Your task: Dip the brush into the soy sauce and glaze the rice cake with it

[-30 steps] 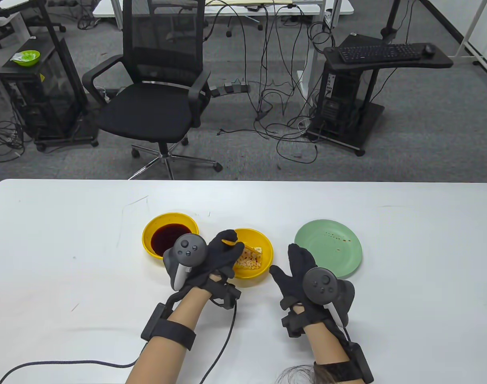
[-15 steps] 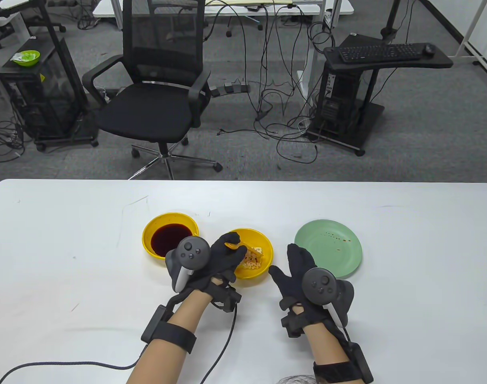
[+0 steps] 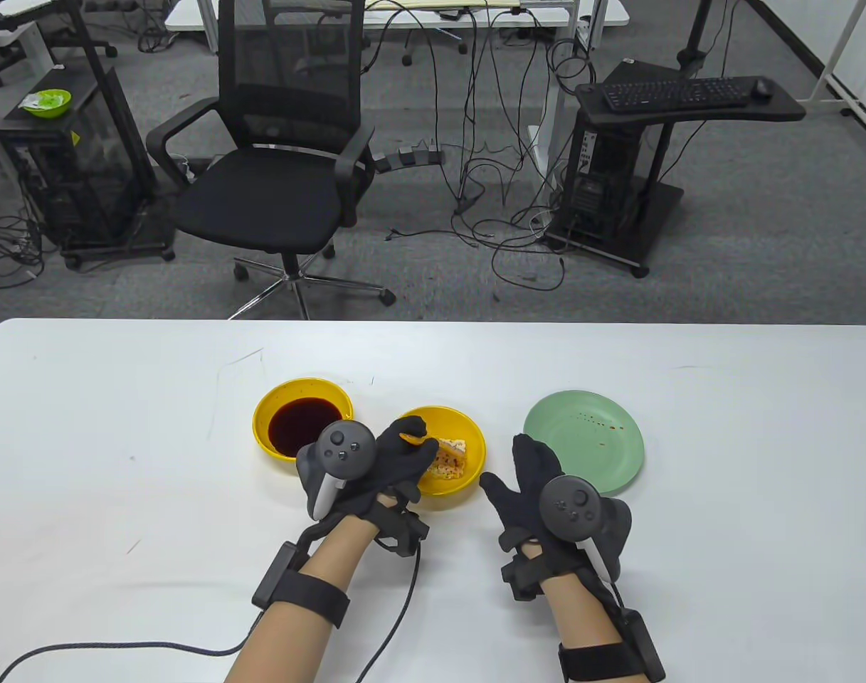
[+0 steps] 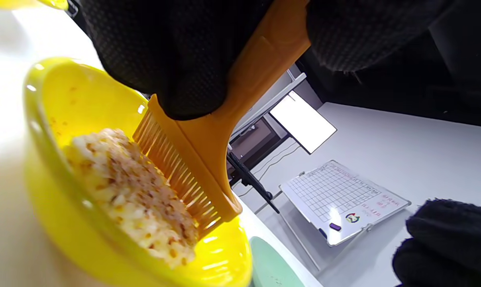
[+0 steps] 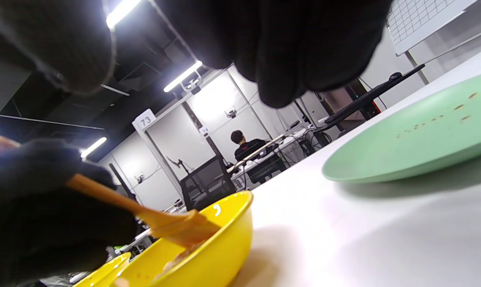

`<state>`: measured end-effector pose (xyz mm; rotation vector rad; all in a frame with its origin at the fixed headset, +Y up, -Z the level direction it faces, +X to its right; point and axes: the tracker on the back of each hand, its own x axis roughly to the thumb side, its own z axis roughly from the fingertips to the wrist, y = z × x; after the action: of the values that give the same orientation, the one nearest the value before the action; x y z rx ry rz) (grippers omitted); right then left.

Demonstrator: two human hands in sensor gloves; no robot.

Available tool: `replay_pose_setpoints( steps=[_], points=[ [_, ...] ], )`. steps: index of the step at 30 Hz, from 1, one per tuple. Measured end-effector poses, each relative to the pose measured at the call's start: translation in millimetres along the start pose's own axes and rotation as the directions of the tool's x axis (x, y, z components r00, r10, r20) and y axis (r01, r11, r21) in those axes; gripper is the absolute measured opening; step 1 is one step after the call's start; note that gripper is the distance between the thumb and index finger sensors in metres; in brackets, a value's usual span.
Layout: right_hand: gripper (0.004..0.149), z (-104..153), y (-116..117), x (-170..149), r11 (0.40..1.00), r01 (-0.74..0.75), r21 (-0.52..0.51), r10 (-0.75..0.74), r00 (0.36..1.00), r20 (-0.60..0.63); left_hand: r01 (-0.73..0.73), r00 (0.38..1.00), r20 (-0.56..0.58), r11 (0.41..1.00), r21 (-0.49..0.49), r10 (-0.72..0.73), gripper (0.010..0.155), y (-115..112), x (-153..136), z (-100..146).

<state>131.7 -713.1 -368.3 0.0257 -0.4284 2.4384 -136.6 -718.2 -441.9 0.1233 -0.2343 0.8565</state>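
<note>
Since a second ago the left hand (image 3: 393, 462) has drawn back slightly, its grip closed around the brush (image 4: 208, 131), bristles touching the rice cake (image 4: 132, 191) in the yellow bowl (image 3: 468, 473) mid-counter. The right hand (image 3: 539, 491) rests flat, fingers spread, holding nothing.

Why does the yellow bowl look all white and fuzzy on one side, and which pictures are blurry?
Left wrist view: the yellow bowl is washed out by glare along its near rim, while the brush bristles look sharp. Right wrist view: the right hand is a dark blur up close, and ceiling lights flare white. Table view: evenly lit and sharp, with soft shadows under the green plate.
</note>
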Motion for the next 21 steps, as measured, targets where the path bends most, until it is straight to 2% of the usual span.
replay_pose_setpoints(
  steps=[8, 11, 13, 15, 18, 21],
  points=[
    [0.076, 0, 0, 2, 1.0, 0.005, 0.0, -0.005, 1.0, 0.001, 0.008, 1.0, 0.01, 1.0, -0.002, -0.008, 0.055, 19, -5, 11],
    [0.076, 1, -1, 6, 1.0, 0.016, -0.003, -0.016, 1.0, 0.017, -0.125, 0.992, 0.016, 0.992, 0.013, 0.125, 0.052, 17, -10, 14],
    [0.074, 3, -1, 10, 0.999, 0.033, -0.024, -0.032, 0.999, 0.041, -0.274, 0.961, 0.04, 0.962, 0.01, 0.274, 0.049, 16, -12, 19],
    [0.072, 5, -1, 14, 0.998, 0.054, -0.03, -0.052, 0.997, 0.063, -0.323, 0.946, 0.043, 0.945, 0.056, 0.321, 0.045, 20, -11, 26],
    [0.071, 7, 0, 23, 0.996, 0.087, -0.019, -0.085, 0.992, 0.091, -0.252, 0.965, 0.104, 0.957, 0.143, 0.239, 0.041, 34, -7, 39],
    [0.07, 11, 1, 36, 0.994, 0.108, -0.024, -0.103, 0.984, 0.147, -0.109, 0.986, 0.148, 0.97, 0.217, 0.078, 0.041, 42, 0, 50]
  ],
)
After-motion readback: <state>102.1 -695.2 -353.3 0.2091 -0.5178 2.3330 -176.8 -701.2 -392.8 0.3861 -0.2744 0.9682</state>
